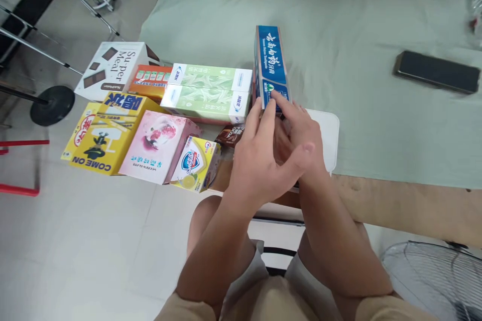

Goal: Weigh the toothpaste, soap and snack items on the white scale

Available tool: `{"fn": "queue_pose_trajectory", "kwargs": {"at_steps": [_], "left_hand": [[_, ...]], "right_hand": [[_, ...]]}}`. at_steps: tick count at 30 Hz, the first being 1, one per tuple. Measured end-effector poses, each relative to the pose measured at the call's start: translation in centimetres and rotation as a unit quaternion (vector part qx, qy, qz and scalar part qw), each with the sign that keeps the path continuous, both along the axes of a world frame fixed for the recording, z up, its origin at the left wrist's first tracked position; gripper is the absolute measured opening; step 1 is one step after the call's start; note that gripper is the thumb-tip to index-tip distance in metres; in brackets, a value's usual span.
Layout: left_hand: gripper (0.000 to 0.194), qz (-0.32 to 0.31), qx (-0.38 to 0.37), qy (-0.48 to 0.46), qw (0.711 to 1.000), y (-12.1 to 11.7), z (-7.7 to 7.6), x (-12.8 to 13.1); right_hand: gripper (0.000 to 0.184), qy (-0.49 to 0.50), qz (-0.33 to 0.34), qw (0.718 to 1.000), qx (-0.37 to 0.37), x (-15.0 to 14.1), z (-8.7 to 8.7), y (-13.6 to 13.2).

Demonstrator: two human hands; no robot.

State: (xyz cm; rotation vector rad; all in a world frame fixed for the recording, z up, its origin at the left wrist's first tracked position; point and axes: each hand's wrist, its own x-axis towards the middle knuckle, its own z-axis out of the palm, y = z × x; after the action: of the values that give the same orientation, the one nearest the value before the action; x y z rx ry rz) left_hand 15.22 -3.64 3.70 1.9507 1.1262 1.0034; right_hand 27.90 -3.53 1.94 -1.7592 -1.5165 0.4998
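Observation:
A blue toothpaste box (pixel 269 62) lies lengthwise on the green tablecloth (pixel 357 60), its near end under my fingers. My right hand (pixel 301 128) rests its fingertips on that near end, fingers curled over it. My left hand (pixel 263 158) is in front of it with fingers stretched toward the same end and thumb spread, partly hiding the right hand. Whether either hand grips the box is not clear. A white tray (pixel 327 133) lies beneath both hands.
Left of the toothpaste box lie two green boxes (pixel 209 91), an orange box (pixel 152 80), a white Super Meal box (pixel 113 67), yellow boxes (pixel 103 135), a pink box (pixel 158 145), a soap box (pixel 196 163) and a brown packet (pixel 230 134). A black phone (pixel 437 71) lies right.

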Motion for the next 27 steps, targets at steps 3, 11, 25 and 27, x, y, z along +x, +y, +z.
{"fn": "queue_pose_trajectory", "kwargs": {"at_steps": [3,11,25,27], "left_hand": [[0.079,-0.026,0.04,-0.026,0.999,-0.8,0.6,0.3],[0.06,-0.087,0.104,-0.095,0.986,-2.9,1.6,1.5],[0.025,0.008,0.053,-0.1,0.994,-5.1,-2.5,2.7],[0.03,0.033,0.041,-0.079,0.995,-4.5,-2.9,2.8]], "right_hand": [[0.045,0.006,-0.032,0.998,0.05,0.3,0.6,-1.1],[0.036,-0.081,-0.134,0.977,0.145,0.5,1.4,-5.7],[0.038,-0.222,-0.083,0.959,0.153,2.1,-3.7,-12.2],[0.045,-0.188,-0.078,0.966,0.16,2.5,-3.5,-12.1]]}}
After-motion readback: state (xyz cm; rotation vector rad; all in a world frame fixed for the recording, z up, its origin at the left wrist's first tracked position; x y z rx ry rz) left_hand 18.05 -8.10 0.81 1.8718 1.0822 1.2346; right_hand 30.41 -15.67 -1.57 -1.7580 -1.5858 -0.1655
